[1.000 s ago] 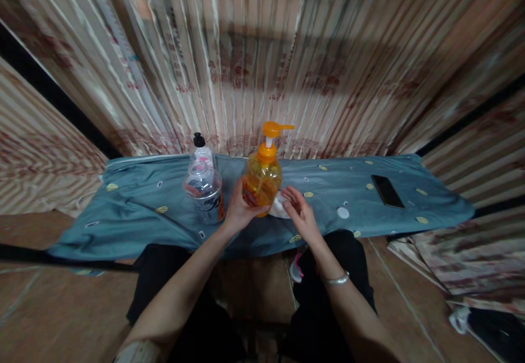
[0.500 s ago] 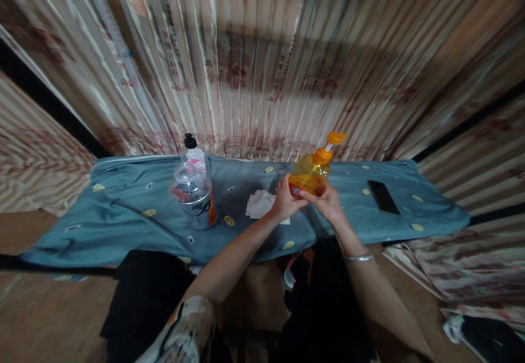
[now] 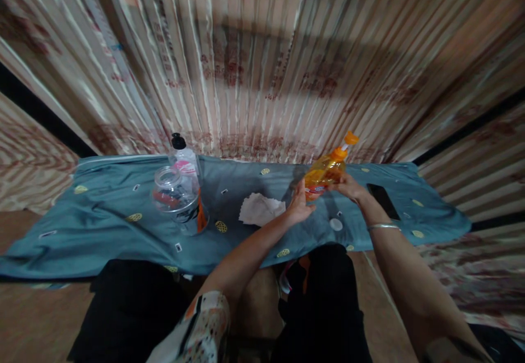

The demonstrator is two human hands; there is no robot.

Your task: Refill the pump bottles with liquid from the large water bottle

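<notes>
A clear pump bottle [image 3: 324,171] of yellow-orange liquid, with an orange pump head, leans to the right between my hands. My left hand [image 3: 300,205] grips its lower left end, near the red label. On the other side, my right hand [image 3: 348,186] is closed on the bottle's right side, its fingertips partly hidden. A crumpled white cloth or tissue [image 3: 260,210] lies just left of my left hand. Below the bottle, a small white disc [image 3: 336,224] rests on the blue-green sheet [image 3: 229,248].
At the left stand a clear wide-mouthed plastic jar [image 3: 176,199] and, behind it, a white bottle with a black cap [image 3: 184,158]. A dark phone [image 3: 383,201] lies on the right. Pleated curtains [image 3: 254,68] hang right behind the sheet.
The pump bottle has moved to the right and tilts more. My right hand has shifted right, away from my left hand. The white disc has come into view below the bottle.
</notes>
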